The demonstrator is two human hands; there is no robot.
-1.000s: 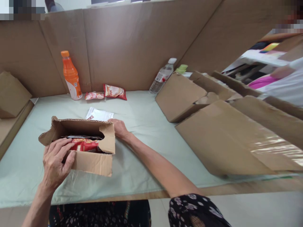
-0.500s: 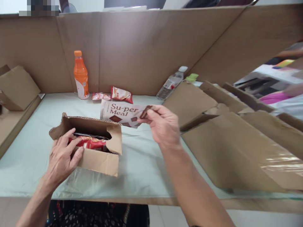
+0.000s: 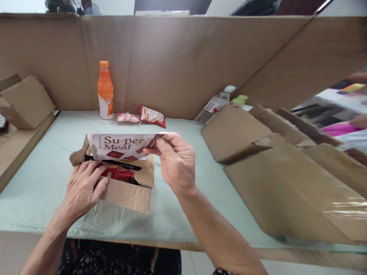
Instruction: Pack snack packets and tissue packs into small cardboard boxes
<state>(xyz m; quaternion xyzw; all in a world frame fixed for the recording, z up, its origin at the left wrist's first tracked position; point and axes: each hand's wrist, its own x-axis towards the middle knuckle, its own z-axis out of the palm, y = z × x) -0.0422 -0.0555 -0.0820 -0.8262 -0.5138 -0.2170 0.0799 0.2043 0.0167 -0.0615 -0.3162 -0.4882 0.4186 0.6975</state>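
The right hand [image 3: 177,164] has the packet [image 3: 126,143] pinched firmly at its right end, the thumb on the near face and the fingers closed behind it. The packet is above the far part of the opening of the box [image 3: 126,196]. Its long axis goes from left to right, nearly level and about parallel with the long side of the box. The left end points to the far left corner of the box, and the printed face, with "Su-per Meal" the right way up, is turned toward the person. Whether its lower edge touches the box, one cannot tell.

The left hand [image 3: 83,187] lies at the near left edge of the box, fingers a little spread over the opening, thumb apart from them near the front flap; whether it grips or only rests cannot be told. Inside the box, beside these fingers, there is a red pack [image 3: 120,173].

Behind the box, an orange bottle [image 3: 105,93] stands upright, with two small snacks [image 3: 153,116] lying to its right.
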